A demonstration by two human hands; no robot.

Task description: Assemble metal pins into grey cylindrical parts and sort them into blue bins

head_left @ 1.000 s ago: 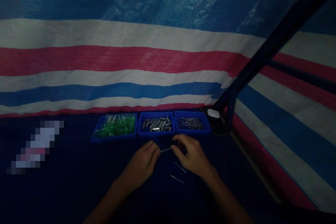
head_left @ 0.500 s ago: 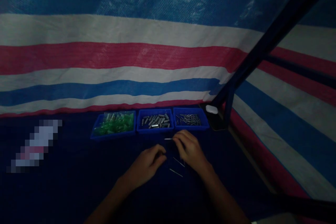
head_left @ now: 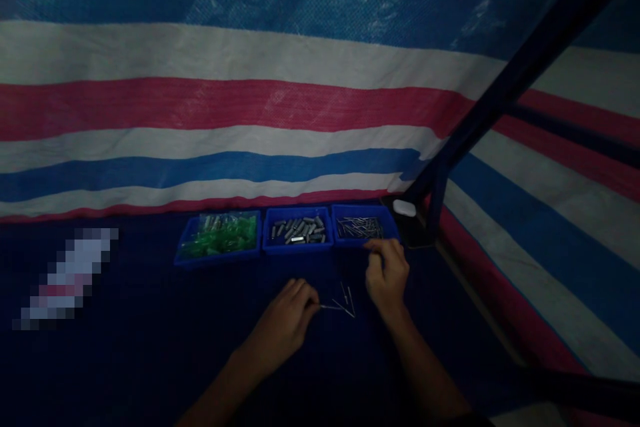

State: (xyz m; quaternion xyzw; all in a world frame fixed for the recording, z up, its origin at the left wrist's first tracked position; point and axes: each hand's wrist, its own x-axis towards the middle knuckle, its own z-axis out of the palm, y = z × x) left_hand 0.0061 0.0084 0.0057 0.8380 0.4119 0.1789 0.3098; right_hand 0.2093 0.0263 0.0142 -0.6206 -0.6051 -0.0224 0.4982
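The left grip (head_left: 290,313) pinches one thin metal rod (head_left: 329,307) over the desk (head_left: 200,320), while my right grip (head_left: 389,273) curls beside the right blue bin (head_left: 347,242), whether holding anything I cannot tell, with few loose rods (head_left: 351,301) out and many left binned.

Left tray (head_left: 220,258): on the tabletop (head_left: 150,320), bagged pieces (head_left: 220,237) in it
Middle tray (head_left: 297,250): just right of the left tray, cylinders (head_left: 295,229) in it
Right tray (head_left: 349,242): just right of the middle tray, pins (head_left: 359,227) in it
Case (head_left: 404,208): on the flat pad (head_left: 416,233), right of the trays
Sheet (head_left: 225,103): behind the row
Left hand (head_left: 293,310): before the middle tray, one held pin (head_left: 328,307) at its fingertips
Right hand (head_left: 389,273): before the right tray, near its rim
Loose pins (head_left: 343,307): on the tabletop between the hands
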